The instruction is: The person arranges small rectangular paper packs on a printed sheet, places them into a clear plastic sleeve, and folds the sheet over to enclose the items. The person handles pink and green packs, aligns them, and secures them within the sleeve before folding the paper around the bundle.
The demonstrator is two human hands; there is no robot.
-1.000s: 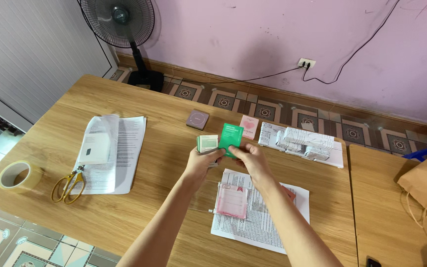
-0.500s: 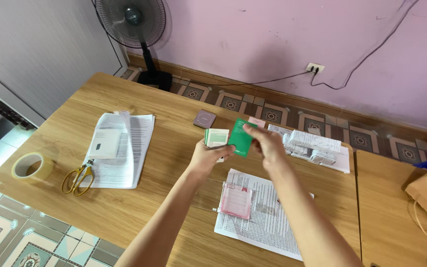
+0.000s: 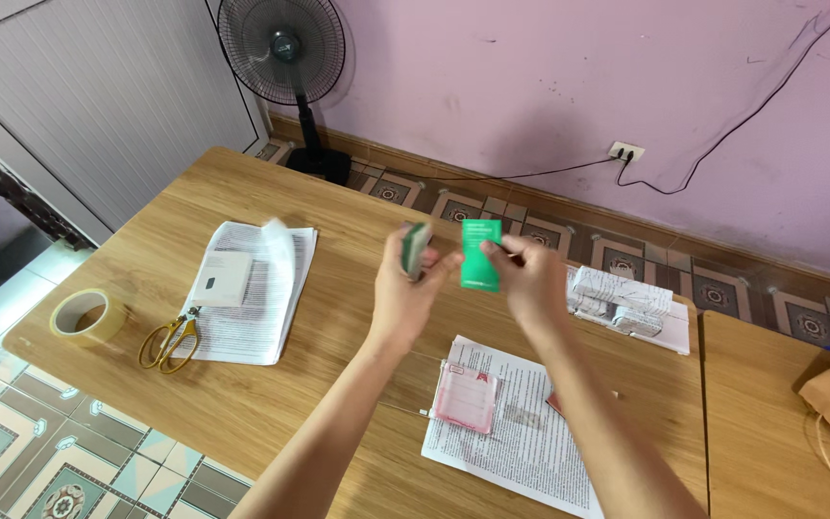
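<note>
Both hands are working above the wooden table (image 3: 242,404), clear of its edges. The left hand (image 3: 405,293) is gripping a small stack of cards (image 3: 415,248) edge-on; the right hand (image 3: 530,279) is pinching 1 flat green card (image 3: 480,252) upright beside the stack, above the printed sheet (image 3: 521,432) and pink sachet (image 3: 466,396)

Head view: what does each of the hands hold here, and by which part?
The right hand pinches a green card by its right edge. The left hand grips a small green-and-white box from below, by its lower end.
</note>
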